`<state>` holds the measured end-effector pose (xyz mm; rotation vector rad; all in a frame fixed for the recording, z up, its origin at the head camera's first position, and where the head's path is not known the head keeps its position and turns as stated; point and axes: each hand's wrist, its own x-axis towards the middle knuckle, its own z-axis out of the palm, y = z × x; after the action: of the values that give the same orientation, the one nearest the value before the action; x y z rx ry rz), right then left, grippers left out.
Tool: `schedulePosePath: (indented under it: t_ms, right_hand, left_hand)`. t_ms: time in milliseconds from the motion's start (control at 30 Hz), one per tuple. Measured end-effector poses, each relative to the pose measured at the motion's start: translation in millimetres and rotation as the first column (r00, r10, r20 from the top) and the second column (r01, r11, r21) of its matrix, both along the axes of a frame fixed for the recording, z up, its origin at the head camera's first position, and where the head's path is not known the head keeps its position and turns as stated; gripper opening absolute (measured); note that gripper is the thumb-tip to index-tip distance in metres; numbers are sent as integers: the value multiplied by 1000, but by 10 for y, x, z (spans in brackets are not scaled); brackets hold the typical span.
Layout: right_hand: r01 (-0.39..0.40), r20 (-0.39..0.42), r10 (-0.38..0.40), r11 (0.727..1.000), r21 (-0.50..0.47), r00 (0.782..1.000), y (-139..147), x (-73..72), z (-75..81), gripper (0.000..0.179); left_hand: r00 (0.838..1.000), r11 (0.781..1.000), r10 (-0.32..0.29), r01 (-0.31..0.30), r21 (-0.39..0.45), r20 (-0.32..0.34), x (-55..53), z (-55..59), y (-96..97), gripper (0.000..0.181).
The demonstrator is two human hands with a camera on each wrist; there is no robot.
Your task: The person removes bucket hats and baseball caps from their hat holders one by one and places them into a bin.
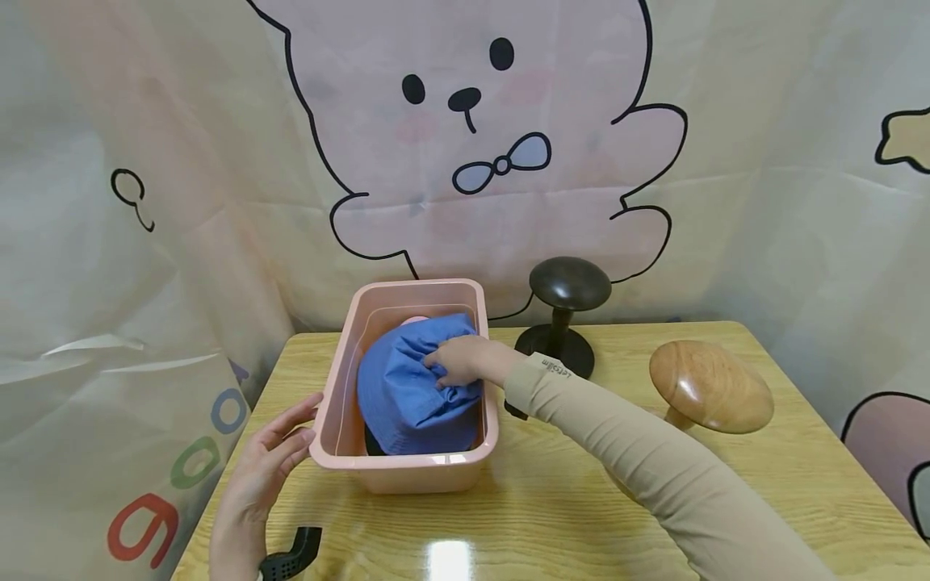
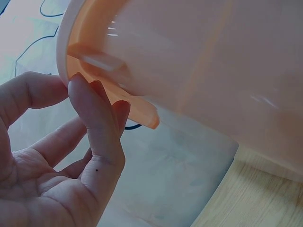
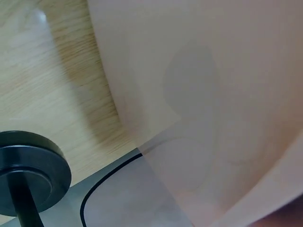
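A pink plastic bin [image 1: 341, 403] stands on the table, with a crumpled blue fabric hat [image 1: 407, 395] inside. My right hand [image 1: 461, 361] reaches over the bin's right side and grips the bunched cloth of the hat. At the bin's left rim is my left hand [image 1: 265, 464]. In the left wrist view, its thumb and fingers pinch the rim [image 2: 61, 52]. Beneath the hat, a dark thing [image 1: 373, 442] shows at the lower left, mostly hidden. The right wrist view shows the bin's translucent wall [image 3: 189, 94], and the right hand's fingers are out of sight there.
A black mushroom-shaped stand [image 1: 570, 284] rises behind my right forearm. Farther right is a wooden stand with a rounded top [image 1: 712, 387], its base partly behind the sleeve. A black cable [image 3: 102, 182] runs behind the bin. Printed cloth [image 1: 465, 226] hangs behind the wooden table [image 1: 581, 516].
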<state>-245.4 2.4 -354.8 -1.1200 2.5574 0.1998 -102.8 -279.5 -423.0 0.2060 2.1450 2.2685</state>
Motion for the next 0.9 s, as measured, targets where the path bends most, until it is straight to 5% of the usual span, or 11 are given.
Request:
schedulePosePath:
  t_ms: [333,500,667,900]
  right_hand:
    - [-43,-88,45,999,25,995,29,-2,-54,34]
    - [-49,-143,28,988,-147,989,130,-16,-99,30]
    - [-67,-181,5,939,-337,983,229,-14,-68,25]
    - [-91,-221,-11,891,-445,975,304,43,48,25]
  left_hand:
    - [1000,1000,0,0,-2,-9,2,-1,9,42]
    - [1000,1000,3,-3,-6,-13,-8,21,21,41]
    - [1000,999,24,-24,-23,4,-22,63,24,40]
    - [998,993,61,-58,-101,26,15,169,-4,37]
